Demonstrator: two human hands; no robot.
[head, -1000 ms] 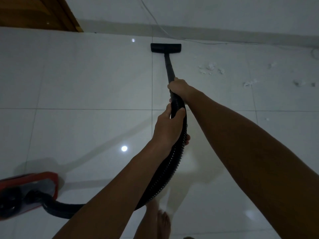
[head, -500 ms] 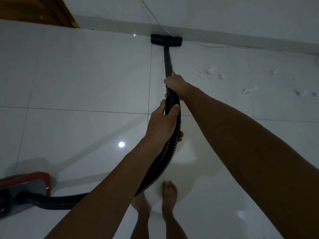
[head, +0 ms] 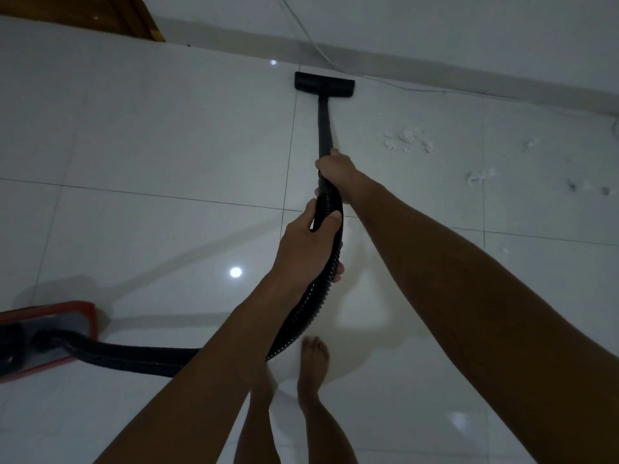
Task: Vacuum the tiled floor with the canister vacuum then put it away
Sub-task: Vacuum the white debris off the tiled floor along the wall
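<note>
The black floor nozzle (head: 324,84) lies flat on the white tiled floor (head: 160,135), just short of the baseboard. Its black wand (head: 324,125) runs back toward me. My right hand (head: 336,169) grips the wand where it meets the ribbed hose (head: 321,289). My left hand (head: 308,246) grips the hose a little lower. The hose curves down and left to the red canister vacuum (head: 50,336) at the left edge. White debris scraps (head: 407,140) lie right of the wand.
A thin white cord (head: 385,82) trails along the baseboard (head: 469,85). A wooden door (head: 110,15) stands at the top left. More white scraps (head: 482,177) dot the tiles at the right. My bare feet (head: 313,366) stand below the hose.
The nozzle went forward to the baseboard, then came back a little from it. I have stepped forward, and the canister sits slightly nearer in view.
</note>
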